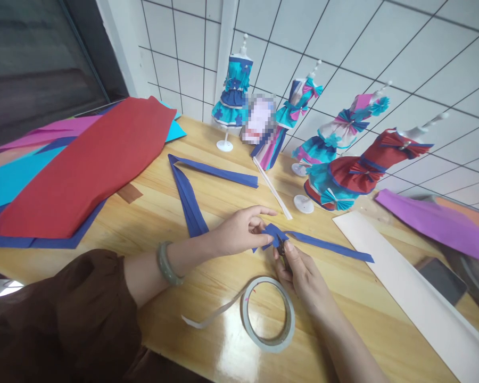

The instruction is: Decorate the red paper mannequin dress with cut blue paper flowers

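At twelve o'clock from the tape roll point(271, 345), the blue paper point(272, 232) is pinched by the left hand point(240, 230) and scissors point(286, 259) are gripped by the right hand point(304, 275), the cut seemingly begun but unfinished.

Blue paper point(274, 232) in left fingers point(265, 211), scissors point(281, 248) in right fingers point(292, 253).

Forearms point(335, 324) angle inward, left grip point(241, 231) pinching with one finger point(268, 210) extended, right grip point(301, 271) curled firmly.
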Action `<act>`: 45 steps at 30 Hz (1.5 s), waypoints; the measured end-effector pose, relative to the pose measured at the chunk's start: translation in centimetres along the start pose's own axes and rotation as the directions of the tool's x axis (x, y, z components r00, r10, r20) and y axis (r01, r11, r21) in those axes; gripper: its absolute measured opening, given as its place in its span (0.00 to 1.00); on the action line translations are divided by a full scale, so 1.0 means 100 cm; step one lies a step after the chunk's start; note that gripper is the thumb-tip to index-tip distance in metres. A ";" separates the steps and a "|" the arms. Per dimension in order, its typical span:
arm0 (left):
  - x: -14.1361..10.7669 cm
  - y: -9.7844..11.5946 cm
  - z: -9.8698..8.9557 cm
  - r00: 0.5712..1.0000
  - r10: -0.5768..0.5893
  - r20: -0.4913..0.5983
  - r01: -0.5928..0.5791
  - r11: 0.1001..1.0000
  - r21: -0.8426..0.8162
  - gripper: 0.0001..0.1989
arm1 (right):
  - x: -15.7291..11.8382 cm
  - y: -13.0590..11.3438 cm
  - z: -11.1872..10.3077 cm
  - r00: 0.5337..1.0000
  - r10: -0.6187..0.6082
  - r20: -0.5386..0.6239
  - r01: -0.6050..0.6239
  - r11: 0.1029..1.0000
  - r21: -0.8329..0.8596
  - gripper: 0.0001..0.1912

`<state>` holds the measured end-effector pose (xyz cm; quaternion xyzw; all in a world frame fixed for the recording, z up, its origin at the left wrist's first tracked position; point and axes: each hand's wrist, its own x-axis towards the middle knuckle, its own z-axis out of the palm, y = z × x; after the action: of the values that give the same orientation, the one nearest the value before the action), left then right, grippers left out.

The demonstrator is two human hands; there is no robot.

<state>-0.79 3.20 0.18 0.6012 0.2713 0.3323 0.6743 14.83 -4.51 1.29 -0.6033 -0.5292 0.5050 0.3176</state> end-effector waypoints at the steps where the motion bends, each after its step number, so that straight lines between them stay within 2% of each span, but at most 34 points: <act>1: 0.000 0.000 0.000 1.000 -0.001 0.001 0.001 1.000 0.002 0.25 | 0.000 0.000 0.000 1.000 0.000 -0.004 0.000 1.000 -0.006 0.23; 29: 0.001 0.003 -0.002 0.999 0.027 -0.025 -0.026 0.999 0.041 0.25 | 0.001 0.002 -0.002 1.000 0.008 0.029 -0.008 1.000 0.009 0.21; 45: 0.000 -0.004 0.001 0.999 0.036 0.025 -0.037 0.997 0.061 0.25 | 0.000 0.004 -0.003 1.000 0.002 0.016 -0.001 1.000 -0.024 0.23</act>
<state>-0.67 3.06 -0.18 0.6304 0.2623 0.3287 0.6525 15.23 -4.54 1.02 -0.6034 -0.5373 0.5037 0.3057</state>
